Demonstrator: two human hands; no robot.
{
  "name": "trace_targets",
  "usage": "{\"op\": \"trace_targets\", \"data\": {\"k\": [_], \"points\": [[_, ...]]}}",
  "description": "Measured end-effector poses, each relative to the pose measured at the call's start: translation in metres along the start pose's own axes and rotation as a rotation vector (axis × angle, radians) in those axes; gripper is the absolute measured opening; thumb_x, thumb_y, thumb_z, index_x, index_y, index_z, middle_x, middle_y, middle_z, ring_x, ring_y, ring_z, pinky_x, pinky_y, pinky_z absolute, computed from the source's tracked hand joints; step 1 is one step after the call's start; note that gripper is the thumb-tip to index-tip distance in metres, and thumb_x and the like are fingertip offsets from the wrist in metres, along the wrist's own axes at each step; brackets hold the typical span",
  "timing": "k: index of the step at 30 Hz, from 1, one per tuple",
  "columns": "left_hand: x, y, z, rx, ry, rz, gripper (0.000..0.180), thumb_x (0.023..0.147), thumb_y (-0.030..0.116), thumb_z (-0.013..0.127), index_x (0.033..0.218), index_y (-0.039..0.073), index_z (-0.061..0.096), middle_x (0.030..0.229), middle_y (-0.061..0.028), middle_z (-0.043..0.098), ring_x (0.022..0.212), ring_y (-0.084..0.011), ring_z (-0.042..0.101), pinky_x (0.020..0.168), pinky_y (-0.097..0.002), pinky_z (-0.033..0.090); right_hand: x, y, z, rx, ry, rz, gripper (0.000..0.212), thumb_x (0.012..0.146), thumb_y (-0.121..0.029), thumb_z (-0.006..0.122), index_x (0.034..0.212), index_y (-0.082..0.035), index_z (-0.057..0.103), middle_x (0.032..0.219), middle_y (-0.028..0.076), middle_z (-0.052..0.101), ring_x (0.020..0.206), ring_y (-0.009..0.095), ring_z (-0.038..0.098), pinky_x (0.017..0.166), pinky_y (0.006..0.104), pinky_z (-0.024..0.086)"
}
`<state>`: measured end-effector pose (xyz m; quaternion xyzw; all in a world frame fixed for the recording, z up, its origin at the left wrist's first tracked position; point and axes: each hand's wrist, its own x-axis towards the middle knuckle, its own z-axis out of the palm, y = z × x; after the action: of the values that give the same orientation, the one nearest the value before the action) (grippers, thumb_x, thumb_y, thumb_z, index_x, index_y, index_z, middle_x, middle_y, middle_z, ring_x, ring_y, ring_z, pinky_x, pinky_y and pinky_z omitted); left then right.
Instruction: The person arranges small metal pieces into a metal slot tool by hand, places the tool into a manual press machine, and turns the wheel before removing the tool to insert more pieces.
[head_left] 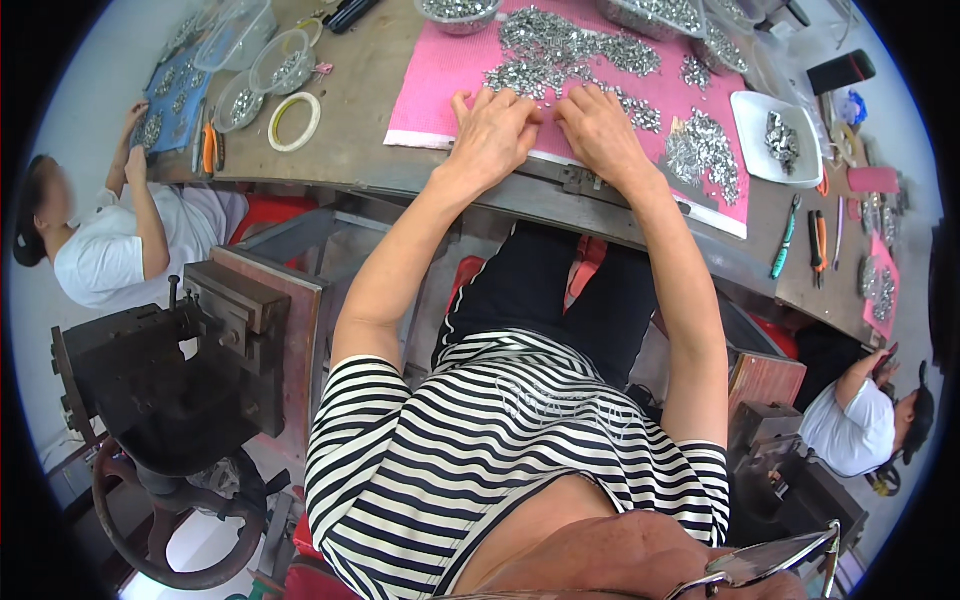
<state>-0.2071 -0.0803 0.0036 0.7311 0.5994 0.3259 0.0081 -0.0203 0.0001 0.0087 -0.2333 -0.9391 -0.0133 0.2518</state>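
Both of my hands rest at the near edge of a pink mat [425, 105] on the workbench. Several piles of small shiny metal pieces [545, 38] are spread over it. My left hand [493, 135] has its fingers curled and pinched at the edge of a pile; whatever is between them is too small to make out. Close by on the right, my right hand [602, 130] is also curled, its fingertips down among the metal pieces, and what it holds is hidden. Another pile of flat metal pieces [703, 155] lies right of my right hand.
A white tray [745, 120] with metal pieces stands at the right, beside a teal-handled tool [787, 240] and orange-black pliers [818, 245]. Leftward are a tape roll [277, 128], plastic tubs [255, 70] and orange pliers [209, 150]. Co-workers sit on both sides; a machine press [165, 370] stands at lower left.
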Motion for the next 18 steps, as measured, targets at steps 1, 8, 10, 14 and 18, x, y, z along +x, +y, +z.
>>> {"op": "trace_targets", "data": {"k": [1,8,10,14,18], "points": [[0.0,0.001,0.0,0.002,0.003,0.004,0.008,0.087,0.019,0.072,0.094,0.014,0.07,0.089,-0.0023,0.062,0.096,-0.0258,0.057,0.099,-0.0537,0.031,-0.002,0.0,-0.001,-0.021,0.0,0.004,0.012,0.084,-0.01,0.069,0.092,-0.006,0.062,0.092,0.009,0.057,0.093,0.03,0.056,0.08,0.0411,0.043],[0.0,0.002,0.003,0.003,-0.052,0.068,0.006,0.086,0.009,0.066,0.092,0.009,0.065,0.094,-0.008,0.065,0.099,-0.0292,0.057,0.093,-0.0505,0.035,-0.041,-0.001,-0.043,0.245,0.057,0.248,0.009,0.087,-0.011,0.07,0.09,-0.005,0.063,0.086,0.01,0.062,0.088,0.028,0.06,0.081,0.0401,0.042],[0.0,0.004,0.003,-0.096,-0.063,0.025,0.005,0.088,0.008,0.066,0.093,0.009,0.064,0.093,-0.0072,0.065,0.098,-0.0277,0.058,0.093,-0.0476,0.036,-0.06,-0.008,-0.055,0.281,0.062,0.298,0.008,0.087,-0.007,0.069,0.091,-0.004,0.063,0.086,0.01,0.062,0.087,0.029,0.06,0.081,0.0396,0.044],[0.006,0.004,0.011,-0.383,-0.083,-0.025,0.005,0.09,0.008,0.066,0.093,0.007,0.062,0.089,-0.0063,0.065,0.09,-0.0259,0.058,0.083,-0.0406,0.04,-0.09,-0.021,-0.06,0.433,0.066,0.467,0.012,0.085,-0.002,0.072,0.091,-0.002,0.062,0.088,0.01,0.062,0.086,0.029,0.061,0.078,0.0388,0.046],[0.006,0.005,0.012,-0.262,-0.108,0.003,0.003,0.09,0.011,0.065,0.092,0.008,0.064,0.095,-0.0081,0.065,0.097,-0.0275,0.057,0.088,-0.0437,0.036,-0.1,-0.025,-0.056,0.349,0.162,0.376,0.015,0.082,-0.001,0.073,0.091,-0.003,0.062,0.088,0.008,0.061,0.086,0.029,0.059,0.079,0.0394,0.045]]}}
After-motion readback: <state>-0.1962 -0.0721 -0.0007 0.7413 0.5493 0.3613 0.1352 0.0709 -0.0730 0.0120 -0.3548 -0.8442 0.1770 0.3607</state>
